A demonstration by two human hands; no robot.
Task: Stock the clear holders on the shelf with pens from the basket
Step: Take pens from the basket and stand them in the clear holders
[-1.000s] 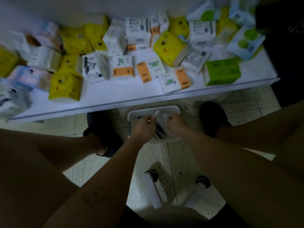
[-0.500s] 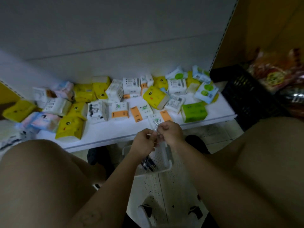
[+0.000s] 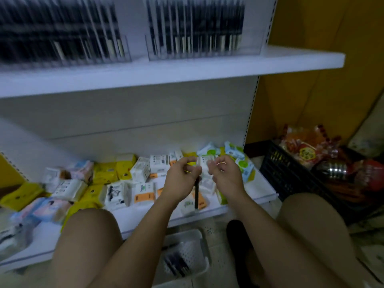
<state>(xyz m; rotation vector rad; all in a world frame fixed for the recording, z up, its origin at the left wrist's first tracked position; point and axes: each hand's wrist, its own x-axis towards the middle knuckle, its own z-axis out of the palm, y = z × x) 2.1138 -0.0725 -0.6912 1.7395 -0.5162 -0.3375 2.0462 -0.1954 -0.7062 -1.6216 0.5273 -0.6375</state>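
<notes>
Both hands have come up out of the basket [image 3: 204,254] since a second ago; half a second back they were just over its rim with a pen between them, and now they are at chest height in front of the lower shelf [image 3: 145,217], slightly apart. Head view, the only one: the camera has tipped up too, so the upper shelf [image 3: 187,73] and its clear holders [image 3: 252,46] are newly in sight, blurred, both looking already well packed with dark pens. The left hand [image 3: 180,181] has its fingers curled and pinches the top of one black pen [image 3: 196,194], which hangs straight down below it over the tissue packs [image 3: 143,192]. The right hand [image 3: 227,177] is loosely curled, thumb and forefinger close together; it might be pinching something small, but with the blur I can't tell. It is not touching the pen. The basket sits on the floor between the person's knees, with more pens [image 3: 176,263] left in it. A black crate [image 3: 291,175] of snack packs stands to the right. My read: the pick is done and the pen is on its way up. It still has to rise well above the hands to reach a holder, and free slots look scarce.
</notes>
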